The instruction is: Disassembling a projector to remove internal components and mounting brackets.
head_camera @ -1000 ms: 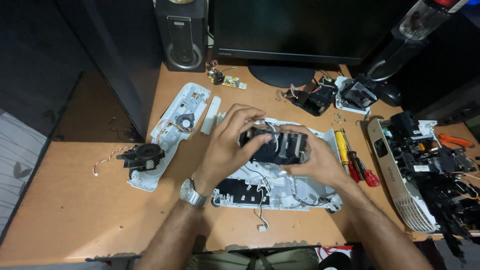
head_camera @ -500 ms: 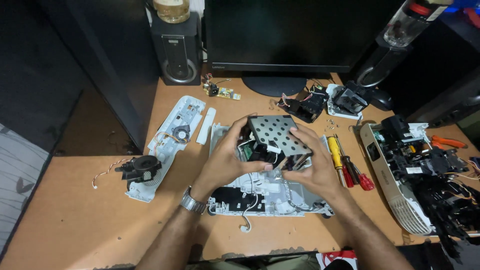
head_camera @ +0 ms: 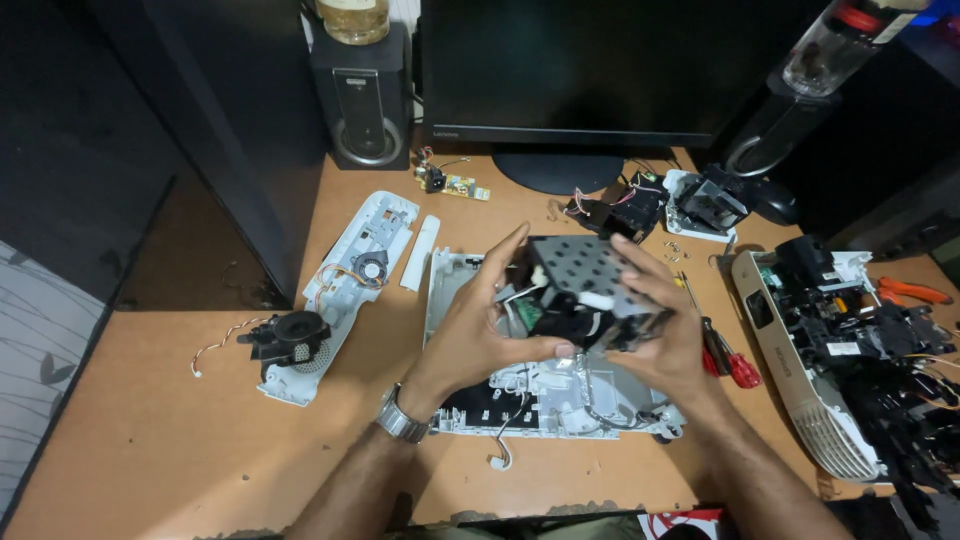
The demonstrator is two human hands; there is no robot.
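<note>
At 9 o'clock, a black fan [head_camera: 292, 335] is lying on a white cover [head_camera: 345, 280]. At centre, the left hand [head_camera: 478, 330] is gripping a black module [head_camera: 580, 290], fingers spread along its left side and thumb pressing underneath. The right hand [head_camera: 668, 335] is clasping the opposite side, its fingers curling over the perforated top; its thumb is hidden. The module's underside is hard to make out. Below it, the white tray [head_camera: 560, 400] is holding wires and a circuit board. Compared with half a second earlier, the module is sitting higher and tilted. At 3 o'clock, a dismantled projector [head_camera: 850, 350] is cut off by the edge.
</note>
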